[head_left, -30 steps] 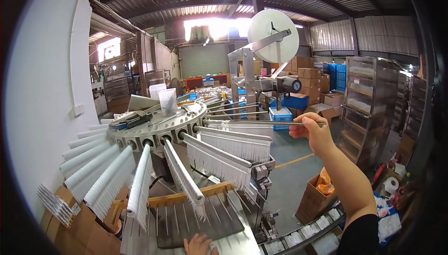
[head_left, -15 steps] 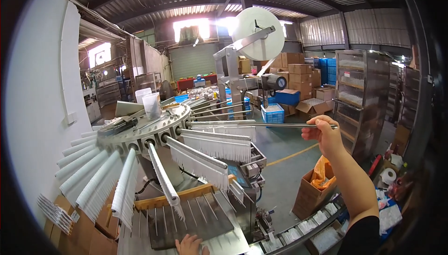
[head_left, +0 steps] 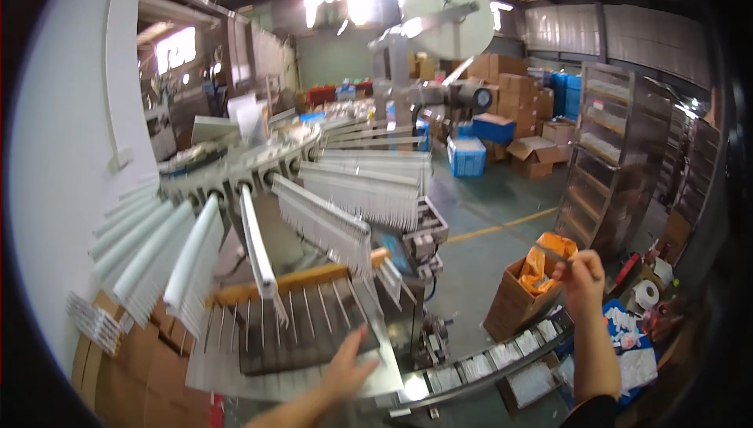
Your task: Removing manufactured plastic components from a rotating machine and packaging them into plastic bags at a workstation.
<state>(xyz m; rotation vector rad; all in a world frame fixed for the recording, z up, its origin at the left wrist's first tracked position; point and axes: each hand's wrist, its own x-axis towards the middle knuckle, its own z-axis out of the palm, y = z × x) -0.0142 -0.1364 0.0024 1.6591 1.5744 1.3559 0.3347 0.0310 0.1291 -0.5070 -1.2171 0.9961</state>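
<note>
Thin metal rod (head_left: 555,252), one, is in the person's right hand (head_left: 580,276), over on the right side of the view. Right fingers look closed around it near its near end; exact finger placement blurred. Long axis slants from the right hand up and leftward, away from the person; the far end smears out, so its tip can't be placed. In view, the rod crosses in front of an orange bag (head_left: 541,271); whether they touch, can't tell. Right hand is clearly nearer the rod; left hand (head_left: 349,369) is well apart, lower and to the left.

Left hand: fingers extended, thumb apart, nothing visible in it. It's over the right part of a metal plate (head_left: 213,379); contact can't be told.

Counts: two hands, one held rod, one round hub (head_left: 259,160), one metal plate, one dark panel (head_left: 271,361) on that plate, one wooden bar (head_left: 284,281) along the panel's far edge. Thin pins (head_left: 309,309) run over the panel: at least six. White-fringed arms (head_left: 321,215) radiate from the hub: at least seven, total unclear. One orange bag, in one cardboard box (head_left: 510,306). One white reel (head_left: 427,16) behind.
</note>
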